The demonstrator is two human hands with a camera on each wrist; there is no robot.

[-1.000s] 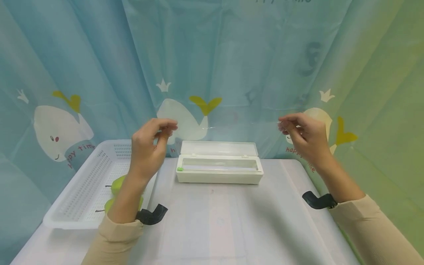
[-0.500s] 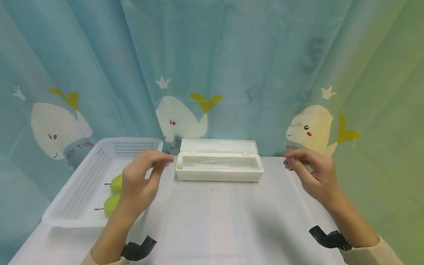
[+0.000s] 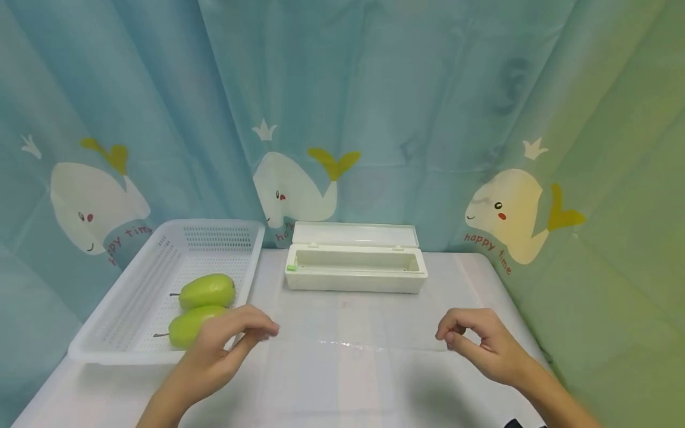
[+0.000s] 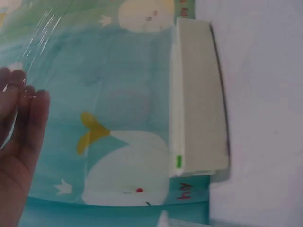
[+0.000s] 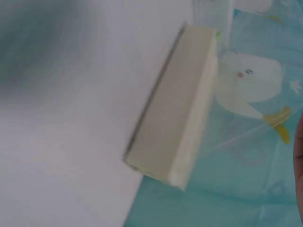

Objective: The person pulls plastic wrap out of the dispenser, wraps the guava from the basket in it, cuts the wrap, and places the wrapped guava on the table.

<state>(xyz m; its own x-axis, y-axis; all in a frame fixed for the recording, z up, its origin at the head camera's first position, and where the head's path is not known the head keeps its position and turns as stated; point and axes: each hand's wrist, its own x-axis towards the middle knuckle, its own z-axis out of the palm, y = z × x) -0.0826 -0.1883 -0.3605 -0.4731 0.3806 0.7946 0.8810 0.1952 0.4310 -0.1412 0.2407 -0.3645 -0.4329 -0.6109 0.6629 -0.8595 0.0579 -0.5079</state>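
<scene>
A sheet of clear cling film (image 3: 348,344) spans the space between my hands over the table, its near edge catching the light. My left hand (image 3: 222,351) pinches one corner between thumb and fingers. On the opposite side my right hand (image 3: 481,345) pinches the other corner. In the left wrist view, shiny streaks of film (image 4: 41,35) run from the fingertips. Only a sliver of the right hand (image 5: 299,165) shows in the right wrist view. Behind the film stands a long white dispenser box (image 3: 355,283), lid raised, with a green slider at its left end.
A white perforated basket (image 3: 115,315) stands at the left with two green pears (image 3: 207,291) in it; the left hand overlaps the front pear in the head view. A blue-green curtain (image 3: 374,119) hangs close behind the table (image 3: 353,392).
Both hands have come down and towards me, from above the box to the front part of the table, with the film still stretched between them. Box and basket stay put.
</scene>
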